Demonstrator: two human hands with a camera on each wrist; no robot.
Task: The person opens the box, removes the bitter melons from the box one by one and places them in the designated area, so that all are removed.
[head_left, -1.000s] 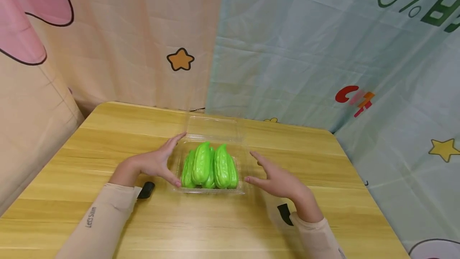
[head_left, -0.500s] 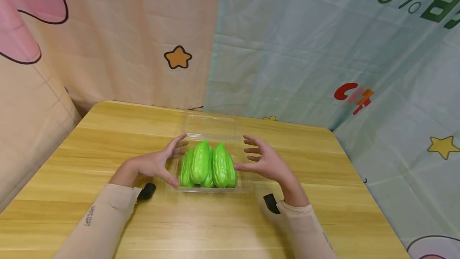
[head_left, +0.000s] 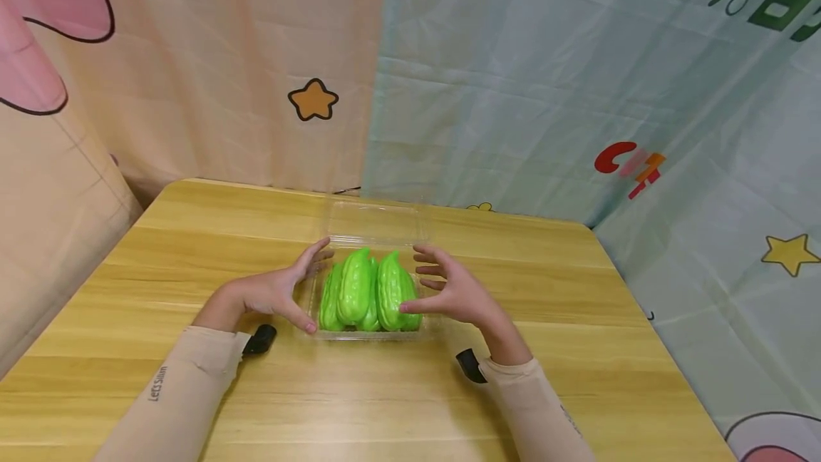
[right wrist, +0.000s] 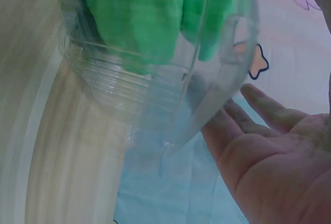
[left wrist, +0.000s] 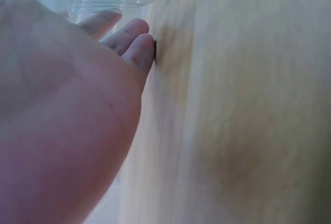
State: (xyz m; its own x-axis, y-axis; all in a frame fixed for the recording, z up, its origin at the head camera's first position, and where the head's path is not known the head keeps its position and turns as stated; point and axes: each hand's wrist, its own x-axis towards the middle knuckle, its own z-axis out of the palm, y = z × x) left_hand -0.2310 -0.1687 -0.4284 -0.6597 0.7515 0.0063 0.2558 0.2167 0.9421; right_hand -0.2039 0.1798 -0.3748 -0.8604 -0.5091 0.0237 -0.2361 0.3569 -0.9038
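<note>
A clear plastic clamshell box [head_left: 368, 336] sits on the table with its lid [head_left: 375, 219] tipped back, away from me. Inside lie several bright green, ridged bitter melons [head_left: 355, 291]. My left hand [head_left: 279, 293] is spread along the box's left side, thumb near the front corner; whether it touches is unclear. At the right side, my right hand [head_left: 452, 294] has its fingers extended and its thumb over the rightmost melon [head_left: 389, 294]. In the right wrist view, the fingers of the right hand [right wrist: 269, 157] reach to the box's clear wall [right wrist: 139, 94]. Neither hand grips anything.
The wooden table [head_left: 308, 405] has a rounded far edge. Behind it hang printed curtains [head_left: 487, 91]. A black device [head_left: 259, 339] is at the left wrist, and another black device [head_left: 471, 366] at the right.
My right hand has moved left and slightly forward, from beside the box to its right side, with the thumb now over a melon. The left hand has stayed almost still.
</note>
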